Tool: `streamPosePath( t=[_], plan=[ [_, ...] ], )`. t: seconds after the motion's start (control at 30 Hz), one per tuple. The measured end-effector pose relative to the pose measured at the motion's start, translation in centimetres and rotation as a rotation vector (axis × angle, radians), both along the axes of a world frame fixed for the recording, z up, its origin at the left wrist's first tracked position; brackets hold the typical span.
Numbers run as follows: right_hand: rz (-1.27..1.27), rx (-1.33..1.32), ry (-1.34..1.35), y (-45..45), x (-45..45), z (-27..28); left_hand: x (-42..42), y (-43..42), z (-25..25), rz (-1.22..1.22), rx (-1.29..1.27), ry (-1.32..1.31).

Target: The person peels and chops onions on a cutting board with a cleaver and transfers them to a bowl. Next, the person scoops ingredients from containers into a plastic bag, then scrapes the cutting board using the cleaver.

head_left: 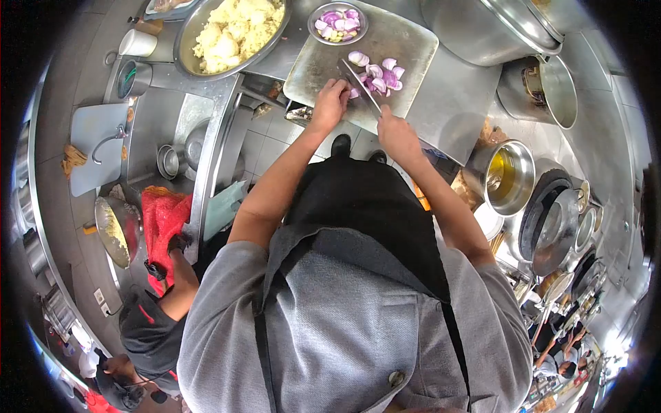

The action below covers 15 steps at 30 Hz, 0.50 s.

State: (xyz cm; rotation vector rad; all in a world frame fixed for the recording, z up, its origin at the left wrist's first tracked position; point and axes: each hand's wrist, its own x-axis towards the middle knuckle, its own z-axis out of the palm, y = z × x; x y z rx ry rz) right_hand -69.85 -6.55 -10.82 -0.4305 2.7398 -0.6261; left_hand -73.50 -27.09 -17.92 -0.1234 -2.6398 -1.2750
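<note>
My right hand [399, 136] is wrapped round the handle of a kitchen knife [363, 91], whose blade slants up and left across the cutting board [310, 69]. My left hand [332, 104] has its fingers curled at the board's near edge, with the fingertips at a small red onion piece [354, 93] beside the blade. Right of the blade lies a heap of purple-white onion pieces [387, 79]. One pale onion piece [358, 58] rests just beyond the knife tip. A small metal bowl [364, 31] at the board's far side holds more cut onion.
A large metal bowl [180, 51] of yellow mashed food stands left on the steel counter. Beyond the board, at right, is a big pot [461, 34]. A pot [527, 180] with yellow liquid stands at right. Another person [155, 313] is by the sink at left, near a red mesh bag [165, 217].
</note>
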Motion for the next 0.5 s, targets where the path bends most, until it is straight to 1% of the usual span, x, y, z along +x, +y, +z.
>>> streamPosePath(
  t=[0.17, 0.23, 0.37, 0.47, 0.5],
  plan=[
    [0.001, 0.015, -0.023, -0.2, -0.6, -1.4, -0.2, -0.2, -0.2, -0.005, -0.022, 0.022],
    [-0.024, -0.005, -0.012, -0.5, -0.1, 1.2, 0.2, -0.3, -0.1, -0.015, -0.022, 0.02],
    [-0.012, -0.058, -0.014, -0.6, 0.3, -1.6, 0.4, -0.1, -0.4, -0.005, -0.012, 0.002],
    [-0.017, -0.057, -0.021, -0.6, -0.4, -1.6, -0.2, -0.4, -0.2, -0.012, -0.015, 0.003],
    [-0.024, -0.063, -0.032, -0.6, -0.1, -0.6, 0.1, -0.4, -0.2, -0.02, -0.011, -0.005]
  ],
)
